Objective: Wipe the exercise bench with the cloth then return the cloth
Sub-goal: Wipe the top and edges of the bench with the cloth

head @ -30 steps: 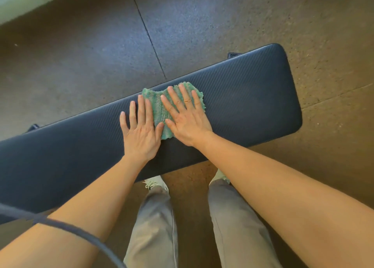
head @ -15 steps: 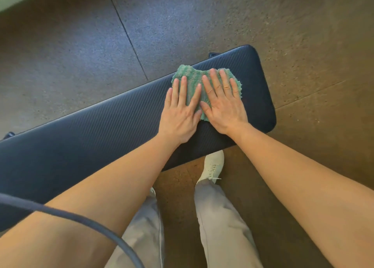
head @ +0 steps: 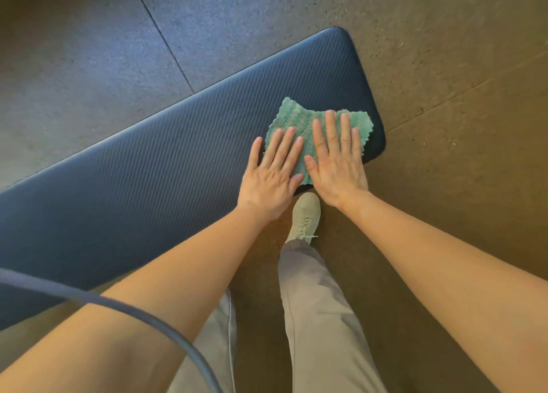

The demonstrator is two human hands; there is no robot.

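Now I press my left hand (head: 271, 179) and right hand (head: 336, 160) flat, side by side, on the cloth (head: 299, 119), wiping the bench (head: 154, 161) at its two o'clock end. Next I'd judge a sweep toward eight o'clock.

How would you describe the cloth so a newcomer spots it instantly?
Find the long dark padded exercise bench lying across the speckled floor. At its right end, the cloth lies flat under the left hand and right hand. It is the only green, fuzzy, ragged-edged thing there.

Green striped cloth (head: 311, 122); dark blue ribbed bench (head: 166, 161); beige trousers (head: 320, 309), pale shoe (head: 305, 214)
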